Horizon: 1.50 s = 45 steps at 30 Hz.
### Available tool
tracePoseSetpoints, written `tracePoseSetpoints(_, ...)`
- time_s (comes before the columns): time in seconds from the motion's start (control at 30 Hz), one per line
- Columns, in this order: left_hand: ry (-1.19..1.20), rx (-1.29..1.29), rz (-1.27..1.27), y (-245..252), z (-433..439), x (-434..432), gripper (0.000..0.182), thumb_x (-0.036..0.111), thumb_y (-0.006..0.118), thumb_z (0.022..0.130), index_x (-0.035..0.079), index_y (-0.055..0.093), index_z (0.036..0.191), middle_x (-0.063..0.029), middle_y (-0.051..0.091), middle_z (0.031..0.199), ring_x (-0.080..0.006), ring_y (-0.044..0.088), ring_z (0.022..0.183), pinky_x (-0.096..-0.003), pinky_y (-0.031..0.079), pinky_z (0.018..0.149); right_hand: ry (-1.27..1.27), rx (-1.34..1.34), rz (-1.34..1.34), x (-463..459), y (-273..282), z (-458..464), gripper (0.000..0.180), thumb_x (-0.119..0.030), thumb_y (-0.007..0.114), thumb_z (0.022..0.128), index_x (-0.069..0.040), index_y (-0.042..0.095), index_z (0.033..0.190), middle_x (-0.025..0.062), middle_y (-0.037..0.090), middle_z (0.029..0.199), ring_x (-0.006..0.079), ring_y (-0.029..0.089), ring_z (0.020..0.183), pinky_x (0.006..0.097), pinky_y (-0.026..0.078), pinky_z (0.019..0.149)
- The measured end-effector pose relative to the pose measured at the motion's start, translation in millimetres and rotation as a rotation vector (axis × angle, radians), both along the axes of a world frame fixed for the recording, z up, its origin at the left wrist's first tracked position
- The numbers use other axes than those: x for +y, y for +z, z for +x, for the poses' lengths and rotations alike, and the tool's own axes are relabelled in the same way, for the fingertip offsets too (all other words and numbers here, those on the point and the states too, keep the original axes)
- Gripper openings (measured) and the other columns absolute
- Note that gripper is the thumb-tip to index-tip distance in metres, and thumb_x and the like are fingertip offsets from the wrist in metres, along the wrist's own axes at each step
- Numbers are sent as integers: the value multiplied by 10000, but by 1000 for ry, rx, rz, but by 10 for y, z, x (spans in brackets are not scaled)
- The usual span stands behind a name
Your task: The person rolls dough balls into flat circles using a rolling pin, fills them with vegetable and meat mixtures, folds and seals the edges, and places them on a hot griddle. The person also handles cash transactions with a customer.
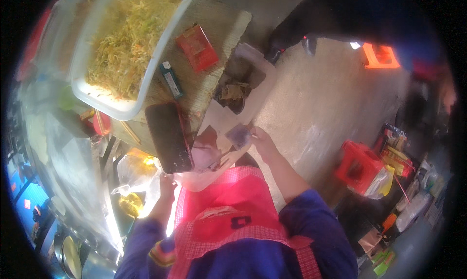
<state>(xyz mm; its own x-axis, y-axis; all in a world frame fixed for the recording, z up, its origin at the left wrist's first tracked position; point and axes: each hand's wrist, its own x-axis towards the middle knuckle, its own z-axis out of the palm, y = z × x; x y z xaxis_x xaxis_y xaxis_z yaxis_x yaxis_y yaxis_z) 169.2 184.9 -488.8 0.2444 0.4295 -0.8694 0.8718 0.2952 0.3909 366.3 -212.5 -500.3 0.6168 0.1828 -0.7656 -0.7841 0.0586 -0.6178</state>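
A translucent plastic box [261, 93] sits between the wooden table and my red apron, with papers and other small items inside. At the box's right rim, the fingertips of my right hand [263, 143] meet the corner of a small bluish-grey square piece [238, 136], perhaps paper or a packet. My left hand [166, 187] is at the near left end of the box, its fingers against the wall and partly hidden. A dark smartphone [169, 138] lies on the table corner, just above my left hand, and overhangs the box.
A large tub of shredded yellowish food [126, 49] stands on the wooden table [219, 49], beside a red box [197, 48] and a small green packet [170, 80]. Red [359, 166] and orange stools [380, 56] stand on the floor. A person's dark-clothed legs [303, 20] are at the top.
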Motion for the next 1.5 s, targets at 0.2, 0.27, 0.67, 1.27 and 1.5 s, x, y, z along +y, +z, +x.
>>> tracePoseSetpoints(0.2,-81,14,3,202,-74,394,409,210,579,948,172,444,1333,13,545,1051,-119,531,920,-351,478,781,-188,57,181,-1,116,-176,85,-75,627,928,-45,609,1005,-7,591,903,101,566,890,267,466,817)
tracePoseSetpoints(0.27,-77,-8,18,189,-112,443,426,228,578,954,171,435,1351,10,552,1073,-128,539,937,-356,482,796,-207,49,81,-51,170,-99,75,-81,619,937,-44,611,1002,-9,584,882,101,570,863,259,472,793)
tracePoseSetpoints(0.67,-38,-10,18,162,-214,444,467,227,574,972,158,406,1402,-10,565,1108,-163,561,972,-388,493,827,-191,-263,-207,-233,152,1022,91,-91,588,943,-72,608,1030,14,608,913,102,563,832,252,428,699)
tracePoseSetpoints(1.27,-54,-4,21,131,-255,486,607,251,595,976,115,302,1490,-81,533,1264,-224,550,1110,-449,481,932,126,-440,-690,60,70,1809,242,-140,682,892,-3,615,1080,122,675,968,223,648,886,341,504,802)
tracePoseSetpoints(1.5,-56,4,23,77,-281,513,596,270,612,972,122,325,1473,-66,535,1278,-215,550,1110,-456,482,937,177,-796,-810,-1,-298,1907,238,-113,686,866,-8,618,1069,144,665,974,251,656,906,381,514,809)
